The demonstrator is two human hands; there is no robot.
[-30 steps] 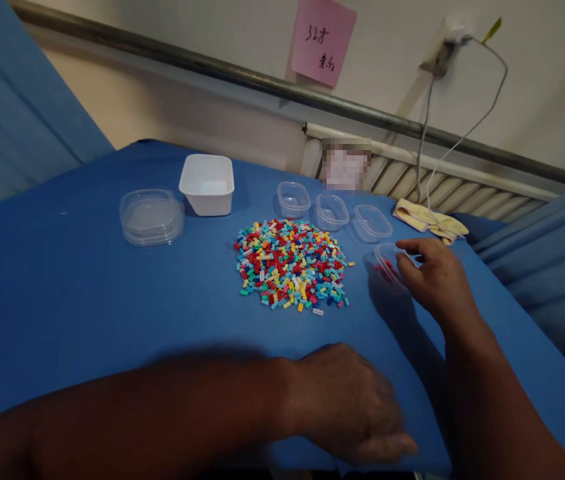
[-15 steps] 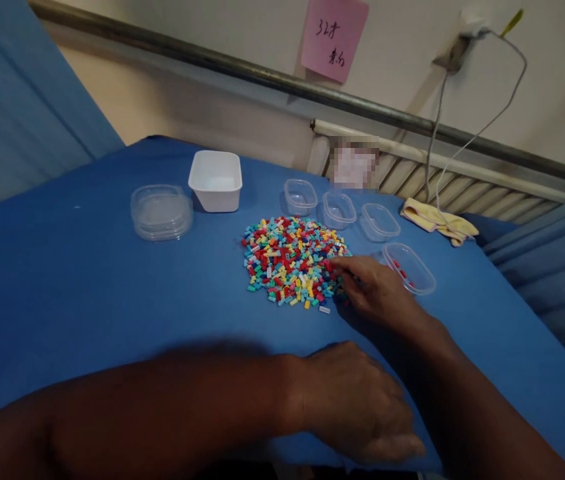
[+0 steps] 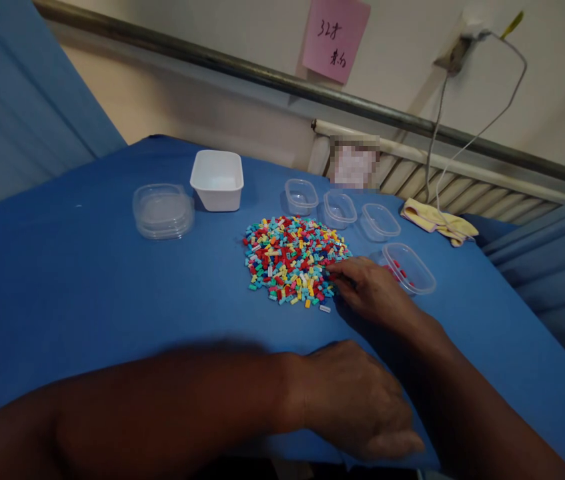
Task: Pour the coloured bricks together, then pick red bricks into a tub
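Note:
A heap of small coloured bricks [image 3: 292, 259] in red, yellow, blue and teal lies on the blue table [image 3: 87, 293]. My right hand [image 3: 369, 293] rests at the heap's right edge, fingertips pinched together among the bricks. What they hold is too small to name. Just right of it stands a clear oval tub [image 3: 409, 268] with a few red bricks inside. My left hand [image 3: 362, 403] lies palm down at the table's near edge, fingers loosely curled, holding nothing.
Three clear small tubs [image 3: 339, 208] stand in a row behind the heap. A white square tub [image 3: 217, 180] and a stack of clear lids [image 3: 163, 211] sit at the back left. A yellow cloth [image 3: 437, 220] and a cable lie at the back right.
My right hand left the oval tub a second ago and crossed left to the heap. Over the last half second it crept slightly further into the bricks. My left hand stayed put.

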